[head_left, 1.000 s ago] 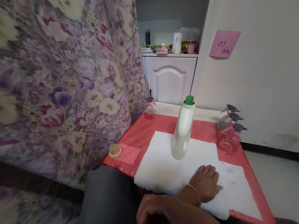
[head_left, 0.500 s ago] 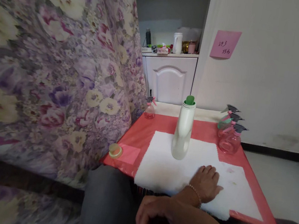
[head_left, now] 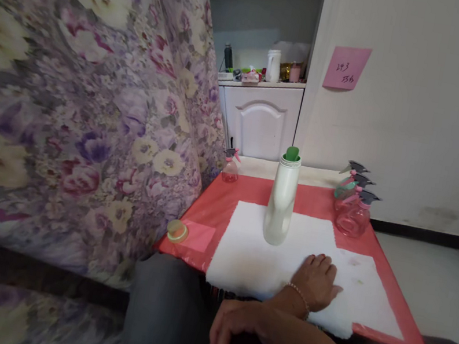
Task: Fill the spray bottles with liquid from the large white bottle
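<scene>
My left hand [head_left: 315,281] lies palm down on a white towel [head_left: 242,256], its fingers loosely stretched and nothing under them that I can see. A beaded bracelet [head_left: 296,291] circles the left wrist. Crossing over the left forearm, my right hand [head_left: 258,341] has its fingers curled down around it near the bottom of the view. Behind and left of my left hand, a pale, tall bottle with a side handle [head_left: 281,204] stands upright on the towel. Its cap is off, and something green [head_left: 292,153] pokes out of its mouth.
A round lid [head_left: 177,231] lies by a pink paper [head_left: 200,237] on the red-covered table [head_left: 201,208]. One spray bottle [head_left: 230,169] stands at the back left; several spray bottles [head_left: 353,216] stand at the right. A floral curtain [head_left: 89,113] hangs on the left.
</scene>
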A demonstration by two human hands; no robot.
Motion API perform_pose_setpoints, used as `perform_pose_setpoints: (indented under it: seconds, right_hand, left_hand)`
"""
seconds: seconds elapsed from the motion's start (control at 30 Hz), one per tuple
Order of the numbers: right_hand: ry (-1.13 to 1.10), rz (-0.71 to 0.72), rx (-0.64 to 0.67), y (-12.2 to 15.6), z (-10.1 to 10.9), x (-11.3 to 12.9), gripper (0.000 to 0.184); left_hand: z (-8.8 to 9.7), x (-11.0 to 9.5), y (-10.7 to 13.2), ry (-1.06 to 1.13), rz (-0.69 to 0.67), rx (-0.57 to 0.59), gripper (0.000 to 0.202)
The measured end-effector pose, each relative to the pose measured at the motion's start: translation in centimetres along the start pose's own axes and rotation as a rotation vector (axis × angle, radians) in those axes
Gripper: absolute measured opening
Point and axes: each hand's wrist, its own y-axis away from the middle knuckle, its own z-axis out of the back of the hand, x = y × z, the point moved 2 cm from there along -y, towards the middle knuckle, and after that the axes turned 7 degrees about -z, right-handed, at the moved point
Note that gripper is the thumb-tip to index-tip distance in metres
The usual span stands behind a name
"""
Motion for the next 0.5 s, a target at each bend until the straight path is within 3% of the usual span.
perform_pose_setpoints:
  seconds: [0.2, 0.5]
  right_hand:
    - [0.038, 0.010, -0.036, -0.03, -0.11, 0.01, 0.037]
    - [-0.029, 0.000, -0.020, 0.05, 0.07, -0.21, 0.022]
  left_hand:
    - [0.03, -0.01, -0.10, 0.002, 0.004, 0.012, 0.048]
    - [-0.15, -0.05, -0.08, 0.001, 0.009, 0.010, 0.050]
